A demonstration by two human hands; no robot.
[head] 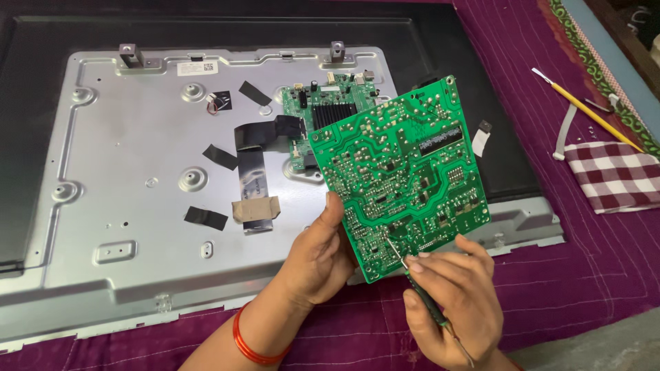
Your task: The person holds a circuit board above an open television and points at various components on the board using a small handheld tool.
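A thin green tool [427,302] is gripped by the right hand [450,309], its tip touching one green circuit board [402,172], which is clasped at its lower left edge by the left hand [320,257]. Beyond, a second board [313,117] is mounted on the metal panel [137,206]. Farther right, one checked cloth [615,175] and one yellow pencil [591,113] are seen.

You see a purple quilted cloth [591,261] covering the surface, its green patterned border [597,65] at upper right, in even light.
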